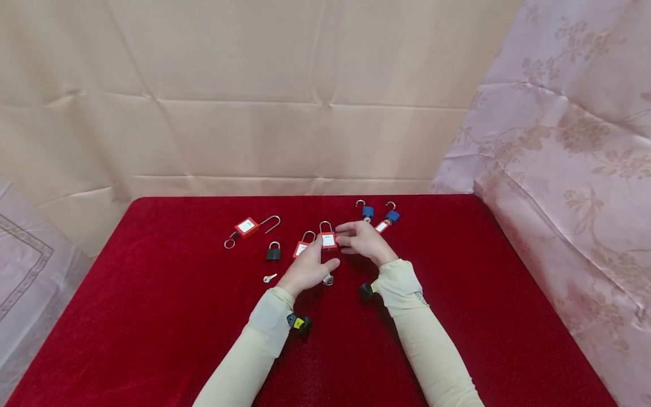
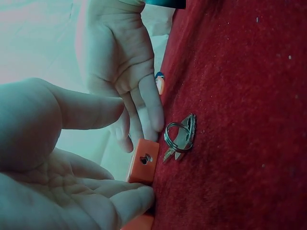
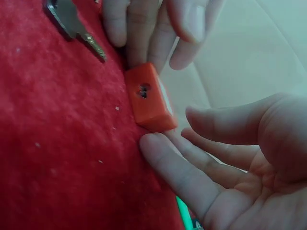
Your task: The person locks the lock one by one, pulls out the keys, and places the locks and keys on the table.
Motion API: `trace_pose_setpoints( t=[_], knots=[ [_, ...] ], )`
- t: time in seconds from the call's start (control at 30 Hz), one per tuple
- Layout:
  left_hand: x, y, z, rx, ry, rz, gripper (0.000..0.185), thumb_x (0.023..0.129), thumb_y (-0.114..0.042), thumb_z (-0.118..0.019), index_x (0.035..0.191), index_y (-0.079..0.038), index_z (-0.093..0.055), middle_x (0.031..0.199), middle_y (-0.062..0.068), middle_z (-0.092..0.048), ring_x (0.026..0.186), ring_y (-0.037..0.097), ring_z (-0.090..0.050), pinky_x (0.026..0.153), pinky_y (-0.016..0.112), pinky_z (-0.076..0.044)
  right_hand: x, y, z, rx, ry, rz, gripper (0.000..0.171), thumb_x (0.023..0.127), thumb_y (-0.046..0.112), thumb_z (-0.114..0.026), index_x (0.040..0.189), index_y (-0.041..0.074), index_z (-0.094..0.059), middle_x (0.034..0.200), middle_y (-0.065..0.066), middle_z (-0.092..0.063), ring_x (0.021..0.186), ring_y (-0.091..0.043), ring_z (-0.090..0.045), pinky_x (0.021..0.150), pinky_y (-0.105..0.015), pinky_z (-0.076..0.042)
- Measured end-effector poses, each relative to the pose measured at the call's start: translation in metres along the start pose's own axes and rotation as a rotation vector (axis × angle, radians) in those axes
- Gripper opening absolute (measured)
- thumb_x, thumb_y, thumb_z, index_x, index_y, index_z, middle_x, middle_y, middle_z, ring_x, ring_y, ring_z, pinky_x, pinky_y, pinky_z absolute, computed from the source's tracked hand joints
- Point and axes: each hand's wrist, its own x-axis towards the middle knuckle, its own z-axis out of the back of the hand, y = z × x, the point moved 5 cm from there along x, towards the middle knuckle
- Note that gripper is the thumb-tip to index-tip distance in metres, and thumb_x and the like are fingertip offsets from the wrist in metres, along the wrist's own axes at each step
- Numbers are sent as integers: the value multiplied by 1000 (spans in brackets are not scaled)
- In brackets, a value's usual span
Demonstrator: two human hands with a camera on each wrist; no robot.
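A red padlock [image 1: 328,241] with a white label lies on the red cloth between both hands, its shackle pointing away from me. The left hand [image 1: 307,268] touches its left side with extended fingers, thumb held apart. From the right, the fingers of the right hand [image 1: 365,240] lie alongside the padlock's other side, thumb off it. The wrist views show the keyhole in the base of the padlock [image 3: 148,103]. Keys on a ring [image 2: 181,139] lie just in front of it. A second red padlock [image 1: 301,249] is partly hidden by the left hand.
Further left are a red padlock [image 1: 247,227] with its shackle open, a black padlock [image 1: 273,254] and a small key [image 1: 270,278]. Two blue padlocks [image 1: 368,211] with open shackles lie behind the right hand, near a red-and-white tag [image 1: 382,226]. Curtains [image 1: 285,135] hang behind the table.
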Motion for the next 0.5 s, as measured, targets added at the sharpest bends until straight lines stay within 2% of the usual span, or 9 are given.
trace_pose_setpoints(
  t=[0.27,0.33,0.5],
  knots=[
    [0,0,0,47,4,16,74,97,-18,-68,155,7,-28,153,25,-42,140,33,-43,116,47,-33,-4,5,10,28,17,-1,42,99,0,-61,139,-9,-53,128,-27,-63,109,-31,-67,87,-43,-58],
    [-1,-2,1,72,4,25,77,98,-21,-68,156,7,-26,156,25,-37,143,33,-39,117,47,-31,-5,8,18,33,-6,11,44,99,3,-63,140,-7,-53,129,-27,-63,111,-34,-66,87,-43,-58],
    [-4,-15,2,92,-3,-3,76,99,-24,-66,155,8,-27,160,24,-32,148,34,-31,119,47,-27,-8,14,43,35,-97,63,45,101,7,-62,142,-8,-51,136,-28,-57,115,-42,-63,90,-45,-56]
  ],
)
